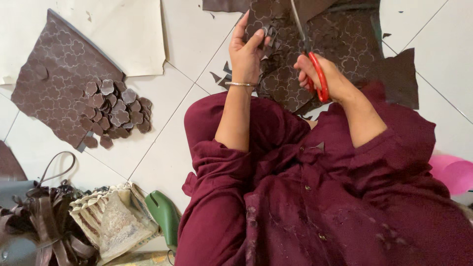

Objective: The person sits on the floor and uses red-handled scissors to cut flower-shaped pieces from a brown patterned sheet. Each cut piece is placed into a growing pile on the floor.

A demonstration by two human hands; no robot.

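Observation:
My left hand (248, 49) grips a piece of dark brown leather (345, 39) stamped with flower outlines, pinching its cut edge between thumb and fingers. A thin bangle (240, 84) circles that wrist. My right hand (322, 76) is closed through the red handles of a pair of scissors (315, 74), whose grey blades reach up across the leather sheet. Both hands work over my lap, and I wear maroon sleeves (231, 162). Small leather offcuts (220, 76) lie beside the left hand.
To the left lies another stamped leather sheet (59, 79) with a heap of cut-out flower shapes (116, 111) on it, over cream paper (123, 34). At bottom left are brown straps (44, 216), a woven cloth bundle (113, 221), a green object (165, 214). A pink thing (451, 172) sits right.

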